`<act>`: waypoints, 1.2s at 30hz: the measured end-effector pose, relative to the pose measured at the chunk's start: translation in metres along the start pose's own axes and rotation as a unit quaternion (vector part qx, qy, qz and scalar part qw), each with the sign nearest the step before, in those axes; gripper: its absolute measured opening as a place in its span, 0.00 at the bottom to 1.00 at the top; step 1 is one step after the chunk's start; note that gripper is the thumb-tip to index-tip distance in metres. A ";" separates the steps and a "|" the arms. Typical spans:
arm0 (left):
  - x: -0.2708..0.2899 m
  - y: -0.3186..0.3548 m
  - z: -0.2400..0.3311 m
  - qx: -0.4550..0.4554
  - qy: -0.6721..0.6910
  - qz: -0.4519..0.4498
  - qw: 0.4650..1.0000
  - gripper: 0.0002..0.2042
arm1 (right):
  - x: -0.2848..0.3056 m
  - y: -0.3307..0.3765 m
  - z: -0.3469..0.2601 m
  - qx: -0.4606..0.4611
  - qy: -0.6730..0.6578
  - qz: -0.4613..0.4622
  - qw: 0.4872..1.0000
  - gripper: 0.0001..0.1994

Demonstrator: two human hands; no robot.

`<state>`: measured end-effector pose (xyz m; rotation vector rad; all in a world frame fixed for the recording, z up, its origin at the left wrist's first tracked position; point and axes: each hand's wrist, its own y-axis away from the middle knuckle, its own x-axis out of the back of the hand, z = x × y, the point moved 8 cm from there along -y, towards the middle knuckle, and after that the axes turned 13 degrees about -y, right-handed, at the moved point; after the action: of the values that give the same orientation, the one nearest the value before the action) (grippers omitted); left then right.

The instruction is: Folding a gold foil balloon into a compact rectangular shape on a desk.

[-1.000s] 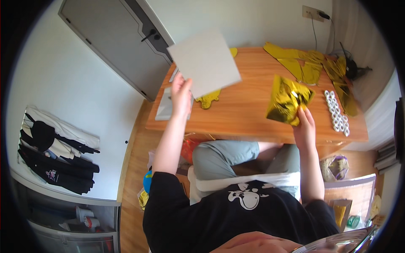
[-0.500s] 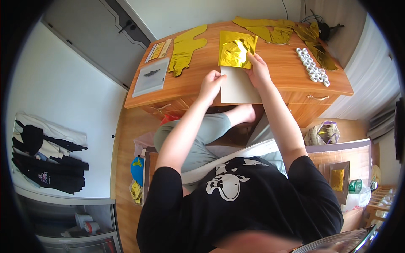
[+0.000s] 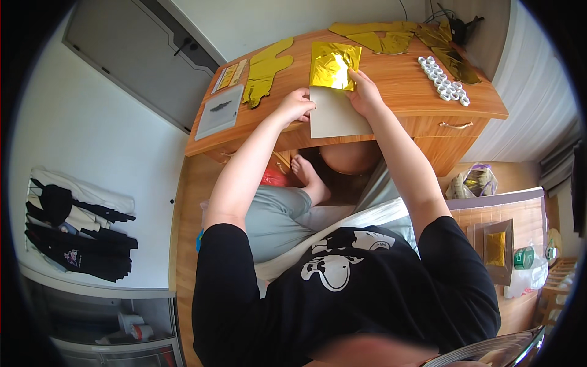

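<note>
A grey cardboard square point(image 3: 335, 115) lies at the near edge of the wooden desk point(image 3: 397, 82), partly overhanging it. My left hand point(image 3: 296, 105) grips its left edge. My right hand point(image 3: 363, 92) rests on its upper right corner, touching the lower edge of a shiny gold foil sheet point(image 3: 334, 64) that lies flat just beyond the cardboard.
Gold foil cutouts point(image 3: 266, 69) and crumpled gold foil pieces point(image 3: 391, 37) lie on the desk, with a cluster of small white cups point(image 3: 444, 78) at right and a grey card point(image 3: 219, 110) at left. Dark clothes point(image 3: 73, 235) lie on the floor at left. A bag point(image 3: 474, 180) stands beside the desk drawer.
The grey cardboard came down from the air in my left hand onto the desk. My right hand laid the gold foil flat beyond it. Both hands now sit at the card.
</note>
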<state>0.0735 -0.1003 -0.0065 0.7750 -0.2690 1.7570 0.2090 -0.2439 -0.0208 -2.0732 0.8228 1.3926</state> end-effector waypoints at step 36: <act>0.050 0.170 -0.305 0.156 -0.153 0.285 0.933 0.10 | 0.002 -0.020 -0.027 -0.144 -0.224 -0.090 0.960 0.14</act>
<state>-0.2008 0.0468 -0.1716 1.3029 -0.4653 2.2539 0.2408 -0.2493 -0.0119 -1.8558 0.2482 1.8633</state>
